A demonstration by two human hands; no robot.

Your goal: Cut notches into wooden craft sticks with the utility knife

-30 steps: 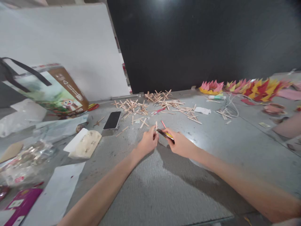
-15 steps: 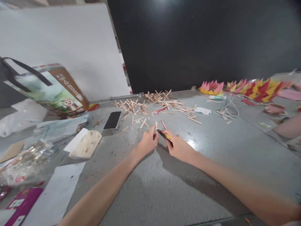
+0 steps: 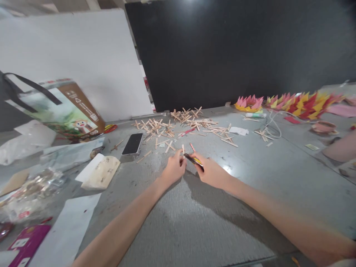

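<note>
Near the middle of the grey table, my left hand [image 3: 174, 167] is closed on a small wooden stick [image 3: 183, 149] that points up from its fingertips. Just to the right, my right hand [image 3: 209, 170] grips a dark and yellow cutter knife [image 3: 194, 160], whose tip is at the stick. A red and white striped stick [image 3: 192, 147] shows above my right fingers; whether the hand holds it too I cannot tell. Beyond both hands lies a loose pile of wooden sticks [image 3: 160, 128], several crossed over each other.
A phone [image 3: 132, 144] lies left of the pile. Farther left are a printed bag [image 3: 75, 107], papers [image 3: 69, 222] and plastic packets [image 3: 39, 189]. Paper flowers [image 3: 308, 105], a white cable [image 3: 274, 128] and a pink cup [image 3: 324, 127] are at the right, near a person's arm [image 3: 340, 148].
The view has shifted slightly. Both hands stay close together with the same grips, and the stick in my left hand stands a little differently against the knife tip.
</note>
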